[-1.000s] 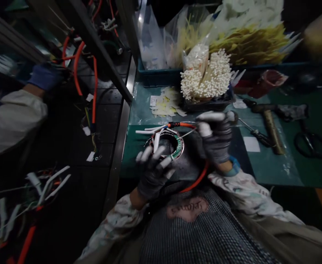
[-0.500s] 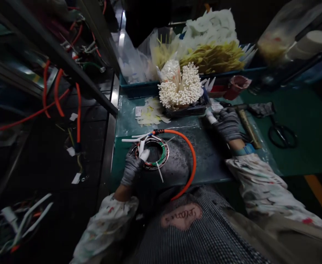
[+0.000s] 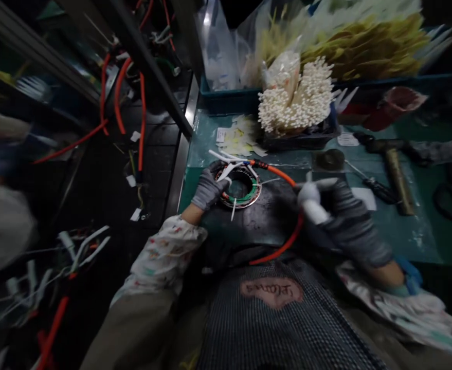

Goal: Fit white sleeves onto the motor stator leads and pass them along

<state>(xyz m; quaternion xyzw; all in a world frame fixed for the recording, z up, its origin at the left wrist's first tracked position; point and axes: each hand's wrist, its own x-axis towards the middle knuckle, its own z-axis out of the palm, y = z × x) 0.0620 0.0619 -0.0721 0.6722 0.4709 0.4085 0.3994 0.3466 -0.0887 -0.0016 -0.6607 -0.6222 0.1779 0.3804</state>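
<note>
at the middle of the frame, wound ring [image 3: 251, 196]: rests on a dark plate [image 3: 264, 223]; green lacing shows along its lower right rim.
left hand [image 3: 210, 186]: gray glove, at the ring's left side. i see the thumb bent over the rim and the other fingers curled behind, pinching the ring between; some fingertips hidden.
right hand [image 3: 349, 221]: right of middle, gray glove, blurred. thumb and forefinger tips come near each other in front of the orange cable [image 3: 282, 174]; i cannot tell whether they pinch anything or touch the cable.
orange cable: leaves the ring's top, bows right, passes behind the right fingertips, curves back to the apron [image 3: 256, 329] at bottom center.
white sleeves [image 3: 229, 169]: over the ring's upper left, beside the left thumb.
white ties [image 3: 234, 209]: two on the ring, one tail pointing down, one right.
tray [image 3: 299, 141]: upper right of center, black, heaped with white-tipped sticks [image 3: 299, 103].
hammer [image 3: 399, 180]: right side, wooden handle toward me; a white card [image 3: 364, 198] to its left.
co-worker's sleeve [image 3: 2, 228]: left edge, blurred.
</note>
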